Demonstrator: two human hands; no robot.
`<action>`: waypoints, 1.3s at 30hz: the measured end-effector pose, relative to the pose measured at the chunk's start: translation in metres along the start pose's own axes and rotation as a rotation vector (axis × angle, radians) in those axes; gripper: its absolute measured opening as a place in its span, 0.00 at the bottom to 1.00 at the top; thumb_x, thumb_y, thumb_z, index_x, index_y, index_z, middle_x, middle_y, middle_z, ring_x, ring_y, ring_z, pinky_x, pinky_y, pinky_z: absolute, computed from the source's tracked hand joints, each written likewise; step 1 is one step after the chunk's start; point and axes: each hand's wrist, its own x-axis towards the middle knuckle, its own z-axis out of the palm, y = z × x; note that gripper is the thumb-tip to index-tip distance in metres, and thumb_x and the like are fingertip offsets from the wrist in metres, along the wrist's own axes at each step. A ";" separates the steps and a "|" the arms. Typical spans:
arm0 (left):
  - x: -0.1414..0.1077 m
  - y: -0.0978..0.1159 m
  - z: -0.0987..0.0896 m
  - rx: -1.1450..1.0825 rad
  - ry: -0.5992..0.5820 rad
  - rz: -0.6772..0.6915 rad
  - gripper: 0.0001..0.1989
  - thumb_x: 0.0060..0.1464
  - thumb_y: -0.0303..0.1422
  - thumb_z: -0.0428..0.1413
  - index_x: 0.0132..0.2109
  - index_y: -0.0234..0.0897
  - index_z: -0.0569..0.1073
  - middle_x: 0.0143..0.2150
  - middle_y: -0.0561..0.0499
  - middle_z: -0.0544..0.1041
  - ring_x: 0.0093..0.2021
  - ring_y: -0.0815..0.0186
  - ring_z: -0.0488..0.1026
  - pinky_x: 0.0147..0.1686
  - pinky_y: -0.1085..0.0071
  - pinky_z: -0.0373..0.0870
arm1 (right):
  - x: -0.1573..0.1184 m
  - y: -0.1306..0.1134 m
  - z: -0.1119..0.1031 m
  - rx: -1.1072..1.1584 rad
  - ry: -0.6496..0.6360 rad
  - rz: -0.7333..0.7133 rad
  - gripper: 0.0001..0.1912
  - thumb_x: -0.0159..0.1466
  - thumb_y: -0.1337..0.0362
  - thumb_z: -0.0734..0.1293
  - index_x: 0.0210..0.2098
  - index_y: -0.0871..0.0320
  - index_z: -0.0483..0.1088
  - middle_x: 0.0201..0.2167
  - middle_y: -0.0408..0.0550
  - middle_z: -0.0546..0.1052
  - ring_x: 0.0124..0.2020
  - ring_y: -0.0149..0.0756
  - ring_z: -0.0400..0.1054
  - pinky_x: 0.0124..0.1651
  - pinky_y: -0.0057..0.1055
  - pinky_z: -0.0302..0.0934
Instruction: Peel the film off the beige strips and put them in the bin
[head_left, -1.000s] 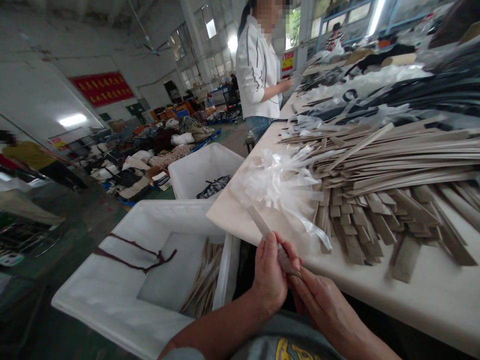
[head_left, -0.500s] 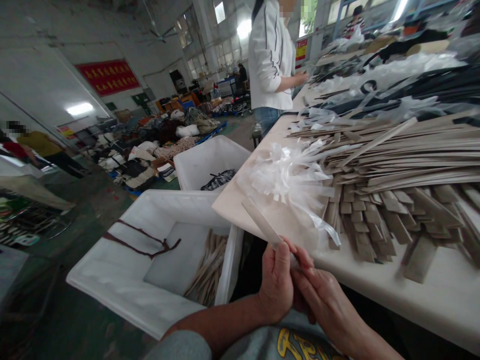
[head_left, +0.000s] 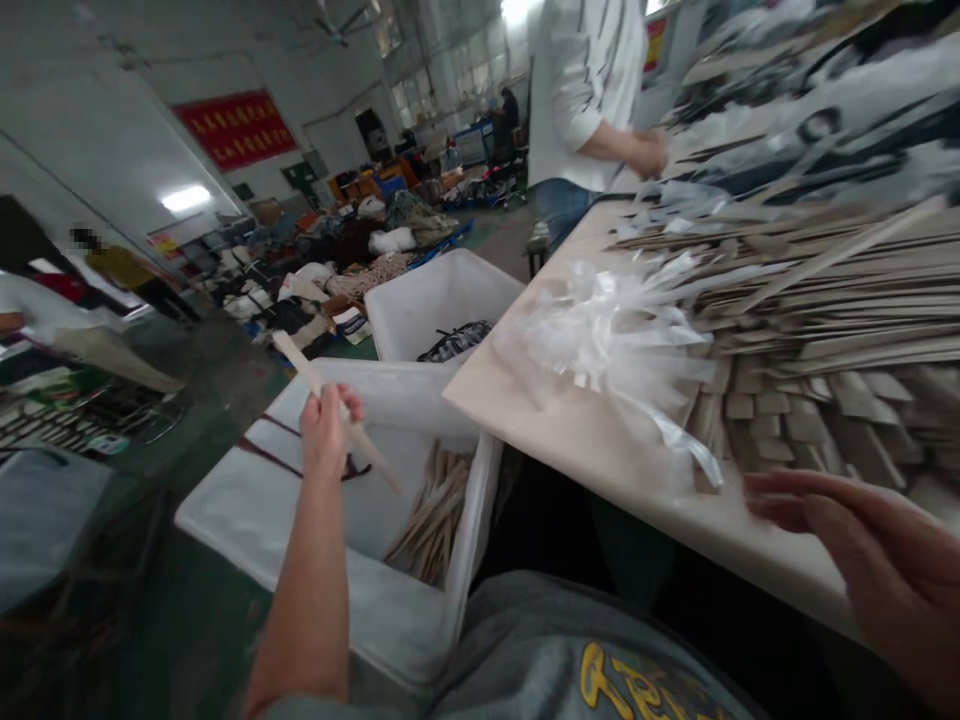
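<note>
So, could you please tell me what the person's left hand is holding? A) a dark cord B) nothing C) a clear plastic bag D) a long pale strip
D: the left hand grips a long pale strip above the white bin.

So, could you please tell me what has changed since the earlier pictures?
The left hand has swung out over the white bin gripping the beige strip, and the right hand has let go and moved right toward the stacked strips. They stayed put.
</note>
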 end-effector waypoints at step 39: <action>-0.213 0.104 0.213 -0.688 -1.257 -0.585 0.15 0.48 0.41 0.64 0.33 0.32 0.79 0.31 0.47 0.78 0.33 0.69 0.73 0.34 0.75 0.68 | 0.022 -0.013 -0.008 -0.447 0.286 -0.534 0.14 0.72 0.64 0.54 0.41 0.53 0.72 0.43 0.44 0.76 0.42 0.33 0.69 0.56 0.36 0.54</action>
